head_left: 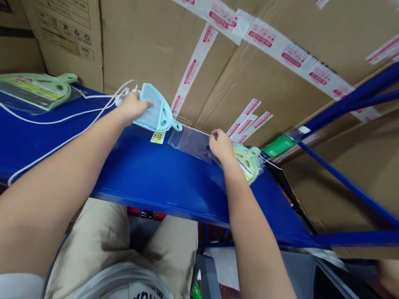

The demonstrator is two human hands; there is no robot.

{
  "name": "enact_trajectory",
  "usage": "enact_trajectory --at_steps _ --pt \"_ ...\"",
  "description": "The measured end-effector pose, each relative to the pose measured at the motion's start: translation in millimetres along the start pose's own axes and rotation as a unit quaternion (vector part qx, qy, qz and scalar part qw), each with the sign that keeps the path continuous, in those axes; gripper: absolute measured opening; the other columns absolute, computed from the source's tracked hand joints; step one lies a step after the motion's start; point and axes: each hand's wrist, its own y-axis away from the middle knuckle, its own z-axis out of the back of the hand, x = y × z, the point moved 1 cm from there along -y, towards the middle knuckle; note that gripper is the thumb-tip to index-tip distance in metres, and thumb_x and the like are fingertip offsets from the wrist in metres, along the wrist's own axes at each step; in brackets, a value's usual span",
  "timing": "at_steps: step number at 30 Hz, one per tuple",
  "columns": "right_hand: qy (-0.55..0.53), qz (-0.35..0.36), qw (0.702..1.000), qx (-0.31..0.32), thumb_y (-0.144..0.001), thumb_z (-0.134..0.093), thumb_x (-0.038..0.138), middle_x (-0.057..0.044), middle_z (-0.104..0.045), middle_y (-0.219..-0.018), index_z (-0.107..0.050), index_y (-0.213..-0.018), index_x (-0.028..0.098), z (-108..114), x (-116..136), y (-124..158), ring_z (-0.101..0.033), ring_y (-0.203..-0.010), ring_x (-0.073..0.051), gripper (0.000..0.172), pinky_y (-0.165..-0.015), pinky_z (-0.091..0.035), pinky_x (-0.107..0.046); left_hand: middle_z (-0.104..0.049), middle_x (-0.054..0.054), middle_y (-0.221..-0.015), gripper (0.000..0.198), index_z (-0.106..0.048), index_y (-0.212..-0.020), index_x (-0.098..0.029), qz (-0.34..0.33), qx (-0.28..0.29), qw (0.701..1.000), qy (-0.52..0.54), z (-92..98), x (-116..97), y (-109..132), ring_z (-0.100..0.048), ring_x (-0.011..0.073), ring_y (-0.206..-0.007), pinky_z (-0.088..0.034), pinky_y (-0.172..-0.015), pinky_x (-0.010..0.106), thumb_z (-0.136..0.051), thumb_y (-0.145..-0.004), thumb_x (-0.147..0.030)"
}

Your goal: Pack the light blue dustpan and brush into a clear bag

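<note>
A small light blue dustpan (165,115), with what looks like a ribbed brush in it, is tilted above the blue shelf. My left hand (134,107) is closed around its left side, thumb across the front. A white and yellow label (158,137) shows just under the dustpan. To the right, a clear plastic bag (191,143) lies flat on the shelf. At its right end my right hand (222,145) pinches the bag, fingers curled and partly hidden. Beside that hand lie pale green dustpans (249,160) in clear wrapping, partly covered by my wrist.
On the left of the blue shelf (147,174) lies a larger wrapped green dustpan (41,90). A white cable (66,118) loops under my left arm. Cardboard boxes (142,42) wall the back. A green packet (280,145) and blue metal bars (349,182) stand right; someone's arm (398,277) shows lower right.
</note>
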Motion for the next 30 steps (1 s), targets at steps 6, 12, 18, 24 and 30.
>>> enact_trajectory --at_steps 6,12,18,24,30 --pt "-0.038 -0.126 0.990 0.053 -0.072 -0.055 0.020 -0.006 -0.070 -0.082 -0.058 -0.081 0.025 -12 -22 -14 -0.067 -0.083 -0.026 0.011 -0.090 -0.054 -0.046 -0.075 0.013 -0.097 0.011 -0.071 -0.080 -0.019 0.011 0.017 1.000 -0.001 -6.5 7 0 -0.071 0.0339 -0.104 -0.053 -0.097 0.047 -0.073 -0.070 -0.016" --pt "-0.113 -0.197 0.972 0.055 -0.072 -0.052 0.019 -0.002 -0.069 -0.083 -0.057 -0.098 0.023 -23 -26 -15 -0.068 -0.071 -0.019 0.026 -0.070 -0.057 -0.036 -0.077 0.013 -0.093 0.013 -0.073 -0.078 -0.021 0.035 0.057 0.997 0.027 -14.6 9 5 -0.072 0.0348 -0.105 -0.054 -0.097 0.046 -0.075 -0.066 -0.015" --pt "-0.260 -0.207 0.943 -0.019 -0.072 -0.047 0.013 0.004 -0.062 -0.074 -0.051 -0.094 0.025 -20 -1 -8 -0.063 -0.058 -0.012 0.025 -0.053 -0.049 -0.022 -0.078 0.011 -0.088 0.015 -0.075 -0.084 -0.021 0.060 0.084 0.992 0.073 -23.2 3 16 -0.073 0.0313 -0.102 -0.056 -0.095 0.042 -0.074 -0.070 -0.015" --pt "-0.355 -0.113 0.927 -0.042 -0.073 -0.043 0.015 0.005 -0.060 -0.079 -0.049 -0.096 0.027 -17 9 -7 -0.063 -0.066 -0.011 0.027 -0.062 -0.054 -0.024 -0.079 0.010 -0.091 0.018 -0.076 -0.093 -0.019 0.058 0.099 0.980 0.163 -29.3 -1 21 -0.074 0.0267 -0.099 -0.057 -0.093 0.038 -0.064 -0.080 -0.017" --pt "-0.385 -0.060 0.920 -0.047 -0.075 -0.044 0.014 0.003 -0.060 -0.081 -0.051 -0.098 0.027 -16 17 -1 -0.061 -0.072 -0.012 0.028 -0.071 -0.057 -0.027 -0.079 0.009 -0.089 0.021 -0.076 -0.098 -0.019 0.065 0.117 0.971 0.197 -30.5 -2 24 -0.075 0.0264 -0.099 -0.058 -0.090 0.036 -0.064 -0.081 -0.018"
